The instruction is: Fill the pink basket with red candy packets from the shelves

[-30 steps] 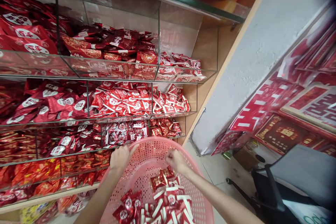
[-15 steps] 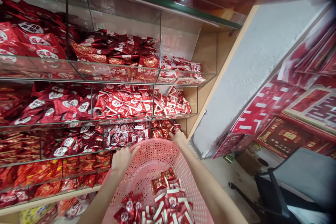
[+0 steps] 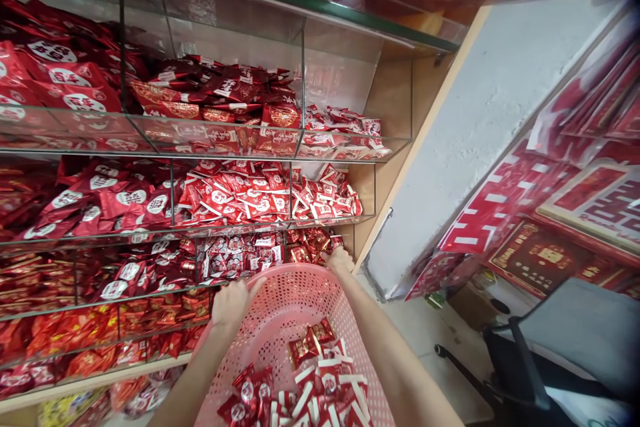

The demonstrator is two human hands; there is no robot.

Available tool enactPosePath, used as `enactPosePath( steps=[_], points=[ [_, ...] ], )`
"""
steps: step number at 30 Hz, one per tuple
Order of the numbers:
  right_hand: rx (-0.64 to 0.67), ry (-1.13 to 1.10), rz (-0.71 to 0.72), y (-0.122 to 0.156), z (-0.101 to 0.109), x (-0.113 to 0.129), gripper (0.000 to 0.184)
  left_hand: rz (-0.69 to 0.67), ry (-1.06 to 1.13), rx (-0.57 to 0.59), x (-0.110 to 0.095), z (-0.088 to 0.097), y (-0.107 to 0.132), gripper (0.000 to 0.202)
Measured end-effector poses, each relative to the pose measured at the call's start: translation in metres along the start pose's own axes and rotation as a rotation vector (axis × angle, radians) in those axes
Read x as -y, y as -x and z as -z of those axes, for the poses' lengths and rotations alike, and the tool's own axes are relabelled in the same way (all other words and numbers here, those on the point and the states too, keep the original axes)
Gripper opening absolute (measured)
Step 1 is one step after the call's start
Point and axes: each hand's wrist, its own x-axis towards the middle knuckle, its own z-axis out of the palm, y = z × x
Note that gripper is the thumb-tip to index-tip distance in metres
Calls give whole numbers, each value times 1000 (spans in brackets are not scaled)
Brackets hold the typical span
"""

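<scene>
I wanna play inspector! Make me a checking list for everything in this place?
Surface: glass-divided shelves holding red packets in compartments.
Things: pink basket, with loose packets inside, mostly red, many white-edged.
Clutter: mixed bags beneath the lowest shelf.
Hands: left hand grips the basket's rim; right hand is at the red-and-gold packets on the shelf, grasp unclear.
Cables: nothing seen.
Surroundings: pale wall, chair and red decorations on the right.

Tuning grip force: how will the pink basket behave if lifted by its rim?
The pink basket probably flexes a little: its perforated wall looks thin. Likely light for its size, as the wall is full of holes. The packets inside lie loose, so they may slide if it tilts.
</scene>
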Motion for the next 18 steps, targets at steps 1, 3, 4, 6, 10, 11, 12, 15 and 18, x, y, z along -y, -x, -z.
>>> enactPosePath(
  steps=[1, 3, 4, 6, 10, 11, 12, 15, 18],
  points=[
    [-8, 7, 3, 0, -1, 2, 58, -5, -7, -6, 0, -1, 0, 72],
    [-12, 19, 10, -1, -1, 5, 63, -8, -14, -9, 1, -3, 0, 72],
    [-6, 22, 11, -1, -1, 6, 64, -7, -14, -8, 1, -3, 0, 72],
    [19, 21, 2, -4, 1, 6, 64, 2, -11, -6, 1, -3, 0, 73],
    [76, 2, -48, -7, 5, 4, 65, 18, -6, -1, -1, -1, 0, 75],
    [79, 0, -58, -6, 6, 3, 65, 18, -5, 1, -1, -1, 0, 75],
    [75, -1, -65, -6, 6, 3, 67, 16, -4, -1, -1, -1, 0, 75],
    [42, 2, -71, -3, 2, 4, 72, 6, -15, -11, 0, -2, 0, 74],
    [14, 0, -72, -1, -3, 5, 72, 2, -23, -6, 0, -3, 0, 73]
  ],
)
